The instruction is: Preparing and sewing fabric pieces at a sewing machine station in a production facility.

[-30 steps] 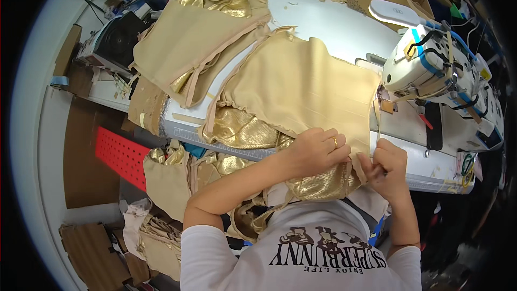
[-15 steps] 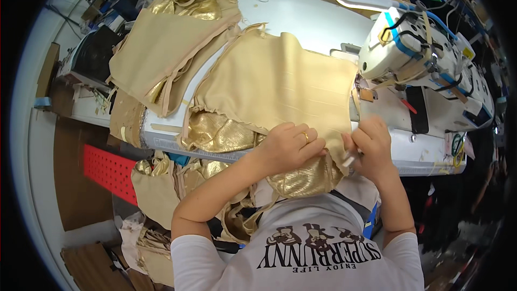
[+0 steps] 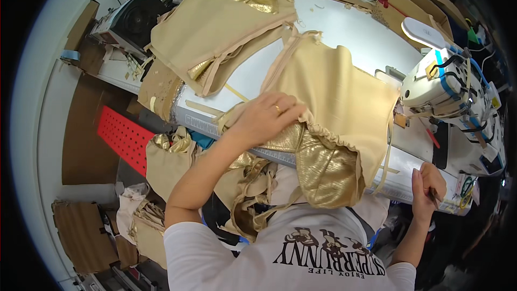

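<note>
Person's left hand point(image 3: 267, 119) is pressing bent-fingered on a beige-and-gold garment point(image 3: 350, 89), grip unclear, while right hand point(image 3: 429, 187) is clenching a small dark tool point(image 3: 434, 199), the garment lying across the white sewing table point(image 3: 344, 21) between stacked beige pieces point(image 3: 215, 27) and a sewing machine point(image 3: 439, 83).

Light falls bright on my tabletop point(image 3: 350, 28) — its white surface nearly washes out — and glints off the gold fabric point(image 3: 328, 175). The lower right lies dark. The fisheye bends the pale wall point(image 3: 47, 145) at left and blackens the corners.
</note>
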`<state>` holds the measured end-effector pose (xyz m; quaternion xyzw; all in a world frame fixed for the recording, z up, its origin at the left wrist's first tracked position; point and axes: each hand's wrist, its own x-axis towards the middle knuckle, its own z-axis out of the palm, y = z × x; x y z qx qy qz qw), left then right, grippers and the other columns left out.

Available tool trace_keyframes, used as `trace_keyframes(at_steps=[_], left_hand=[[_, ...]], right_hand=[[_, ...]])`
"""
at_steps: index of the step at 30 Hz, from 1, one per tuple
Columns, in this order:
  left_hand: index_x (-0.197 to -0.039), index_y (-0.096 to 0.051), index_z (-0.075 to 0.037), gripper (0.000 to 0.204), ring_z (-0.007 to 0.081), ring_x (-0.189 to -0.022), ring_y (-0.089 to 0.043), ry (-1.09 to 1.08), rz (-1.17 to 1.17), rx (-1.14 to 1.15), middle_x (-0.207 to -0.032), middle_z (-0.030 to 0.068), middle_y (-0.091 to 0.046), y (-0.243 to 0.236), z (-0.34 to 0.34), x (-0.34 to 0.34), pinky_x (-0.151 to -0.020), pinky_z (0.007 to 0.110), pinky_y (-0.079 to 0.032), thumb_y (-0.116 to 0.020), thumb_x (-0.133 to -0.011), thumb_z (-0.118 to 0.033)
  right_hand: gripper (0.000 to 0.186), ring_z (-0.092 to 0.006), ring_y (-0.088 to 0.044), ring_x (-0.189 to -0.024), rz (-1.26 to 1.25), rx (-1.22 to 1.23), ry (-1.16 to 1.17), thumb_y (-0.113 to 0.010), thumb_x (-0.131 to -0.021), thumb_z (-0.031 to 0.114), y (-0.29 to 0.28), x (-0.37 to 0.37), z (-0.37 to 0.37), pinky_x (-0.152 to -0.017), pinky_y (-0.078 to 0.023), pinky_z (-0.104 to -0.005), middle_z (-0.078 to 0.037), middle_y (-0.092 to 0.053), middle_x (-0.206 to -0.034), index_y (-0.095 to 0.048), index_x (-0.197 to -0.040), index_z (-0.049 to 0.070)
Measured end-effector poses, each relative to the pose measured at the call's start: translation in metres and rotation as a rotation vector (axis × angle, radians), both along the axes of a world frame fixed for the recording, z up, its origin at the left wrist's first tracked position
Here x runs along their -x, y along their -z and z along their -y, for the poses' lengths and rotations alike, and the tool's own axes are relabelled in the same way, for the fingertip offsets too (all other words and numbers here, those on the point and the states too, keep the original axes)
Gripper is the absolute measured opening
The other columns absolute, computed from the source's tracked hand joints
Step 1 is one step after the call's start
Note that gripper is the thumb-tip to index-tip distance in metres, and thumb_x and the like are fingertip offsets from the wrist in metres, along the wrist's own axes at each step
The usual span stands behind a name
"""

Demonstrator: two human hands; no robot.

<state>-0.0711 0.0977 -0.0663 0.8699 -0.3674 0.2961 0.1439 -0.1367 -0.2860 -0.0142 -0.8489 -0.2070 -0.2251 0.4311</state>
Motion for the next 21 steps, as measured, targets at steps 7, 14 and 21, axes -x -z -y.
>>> trace_keyframes(at_steps=[7,14,21], left_hand=[[-0.1,-0.058,-0.013,0.028,0.0193,-0.075,-0.057,-0.327,0.135,-0.113,-0.088,0.0013,-0.055,0.004,-0.033,0.009,-0.06,0.034,-0.046,-0.071,-0.079,-0.026],[-0.089,-0.056,-0.018,0.015,0.0115,-0.059,-0.053,-0.162,0.289,-0.317,-0.072,-0.0054,-0.052,-0.03,-0.067,-0.007,-0.048,0.028,-0.04,-0.064,-0.077,-0.022],[-0.086,-0.056,-0.021,0.015,0.0126,-0.056,-0.051,-0.095,0.389,-0.377,-0.067,-0.0045,-0.046,-0.069,-0.09,-0.023,-0.052,0.029,-0.039,-0.067,-0.077,-0.024]], right_hand=[[0.042,-0.017,-0.033,-0.055,0.012,0.015,0.035,-0.063,-0.08,-0.012,-0.006,0.0,0.005,-0.051,-0.024,-0.0301,-0.005,-0.036,-0.06,-0.031,-0.061,0.006],[0.043,-0.0161,-0.033,-0.056,0.07,0.041,0.094,-0.058,-0.085,-0.013,-0.013,0.003,0.016,-0.052,-0.025,-0.0303,-0.005,-0.035,-0.06,-0.028,-0.062,0.006],[0.042,-0.0158,-0.035,-0.058,0.109,-0.04,0.226,-0.058,-0.09,-0.008,0.002,0.007,0.047,-0.055,-0.029,-0.0296,-0.005,-0.04,-0.062,-0.029,-0.063,0.006]])
